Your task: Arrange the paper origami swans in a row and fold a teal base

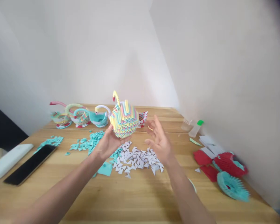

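Note:
A multicoloured folded-paper swan [124, 121] with a yellow neck is held up above the table by my left hand [109, 141], whose thumb rests on its side and whose fingers are under its base. My right hand [159, 140] is raised to the right of the swan, apart from it, fingers spread and slightly blurred, with nothing in it. Beneath the hands lie many white paper triangles [137, 158], and to their left a heap of turquoise paper pieces [92, 141]. A turquoise paper square [105, 168] lies in front of these.
More paper swans [98, 119] stand along the table's back left. At left lie a black phone [30, 165] and a white power bank [10, 161]. At right are a green-capped bottle [196, 129], red paper [202, 157] and red and turquoise paper rings [232, 186].

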A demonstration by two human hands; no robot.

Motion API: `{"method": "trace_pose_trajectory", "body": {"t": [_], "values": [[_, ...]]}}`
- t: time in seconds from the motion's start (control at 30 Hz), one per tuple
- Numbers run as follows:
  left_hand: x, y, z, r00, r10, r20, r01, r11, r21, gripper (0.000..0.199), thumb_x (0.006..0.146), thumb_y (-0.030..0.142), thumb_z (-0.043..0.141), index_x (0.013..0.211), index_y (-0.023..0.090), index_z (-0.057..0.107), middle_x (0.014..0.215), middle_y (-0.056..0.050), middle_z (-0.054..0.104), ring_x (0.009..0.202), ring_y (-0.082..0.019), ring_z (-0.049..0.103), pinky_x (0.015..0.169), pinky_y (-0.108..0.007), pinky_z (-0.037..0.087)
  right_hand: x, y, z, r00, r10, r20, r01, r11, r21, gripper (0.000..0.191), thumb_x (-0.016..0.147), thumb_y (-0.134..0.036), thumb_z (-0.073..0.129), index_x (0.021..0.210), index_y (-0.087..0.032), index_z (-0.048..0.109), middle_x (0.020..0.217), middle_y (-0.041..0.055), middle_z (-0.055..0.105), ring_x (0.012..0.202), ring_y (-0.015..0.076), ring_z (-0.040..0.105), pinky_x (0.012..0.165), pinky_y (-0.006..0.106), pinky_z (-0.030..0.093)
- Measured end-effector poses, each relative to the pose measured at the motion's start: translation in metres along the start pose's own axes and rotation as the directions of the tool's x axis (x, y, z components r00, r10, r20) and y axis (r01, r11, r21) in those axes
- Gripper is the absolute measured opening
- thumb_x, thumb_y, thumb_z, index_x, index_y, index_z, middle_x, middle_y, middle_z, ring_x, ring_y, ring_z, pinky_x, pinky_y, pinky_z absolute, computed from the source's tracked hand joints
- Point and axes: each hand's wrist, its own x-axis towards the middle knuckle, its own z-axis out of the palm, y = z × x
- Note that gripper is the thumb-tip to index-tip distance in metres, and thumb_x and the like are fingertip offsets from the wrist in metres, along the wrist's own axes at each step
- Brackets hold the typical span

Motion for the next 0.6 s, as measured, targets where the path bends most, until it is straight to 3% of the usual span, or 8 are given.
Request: {"method": "trace_pose_trajectory", "body": {"t": [0.13, 0.3, 0.43, 0.6], "values": [[-0.043, 0.009, -0.037, 0.995, -0.084, -0.049, 0.079, 0.993, -0.093, 0.054, 0.097, 0.056, 0.065, 0.144, 0.03, 0.06, 0.136, -0.01, 0.07, 0.119, -0.032, 0.069, 0.093, -0.047, 0.063, -0.029, -0.001, 0.063, 1.0, -0.026, 0.01, 0.027, 0.991, -0.129, 0.106, 0.09, -0.066, 0.072, 0.17, -0.034, 0.011, 0.172, 0.0117, 0.032, 0.16, 0.0323, 0.03, 0.125, 0.056, 0.038], [-0.084, 0.003, -0.081, 0.989, -0.134, 0.062, 0.144, 0.97, -0.197, 0.052, 0.096, 0.061, 0.064, 0.138, 0.03, 0.068, 0.135, -0.008, 0.072, 0.125, -0.035, 0.067, 0.101, -0.051, 0.059, -0.055, -0.008, 0.126, 0.993, -0.12, 0.006, 0.114, 0.923, -0.368, 0.119, 0.085, -0.05, 0.084, 0.171, -0.032, 0.004, 0.172, 0.0137, 0.032, 0.156, 0.0371, 0.036, 0.121, 0.056, 0.044], [-0.104, -0.005, -0.1, 0.982, -0.135, 0.131, 0.164, 0.956, -0.245, 0.059, 0.096, 0.065, 0.062, 0.143, 0.03, 0.065, 0.141, -0.009, 0.069, 0.139, -0.038, 0.057, 0.114, -0.058, 0.048, -0.068, -0.012, 0.159, 0.978, -0.207, -0.033, 0.166, 0.861, -0.481, 0.114, 0.087, -0.042, 0.084, 0.171, -0.031, 0.007, 0.168, 0.015, 0.038, 0.153, 0.0384, 0.042, 0.117, 0.055, 0.05], [-0.112, -0.004, -0.114, 0.975, -0.113, 0.191, 0.169, 0.937, -0.306, 0.071, 0.095, 0.063, 0.063, 0.155, 0.027, 0.052, 0.146, -0.013, 0.065, 0.148, -0.041, 0.047, 0.122, -0.065, 0.036, -0.072, -0.01, 0.181, 0.957, -0.29, -0.02, 0.238, 0.818, -0.523, 0.104, 0.091, -0.038, 0.079, 0.17, -0.033, 0.012, 0.165, 0.0152, 0.042, 0.151, 0.0369, 0.046, 0.116, 0.057, 0.051]]}}
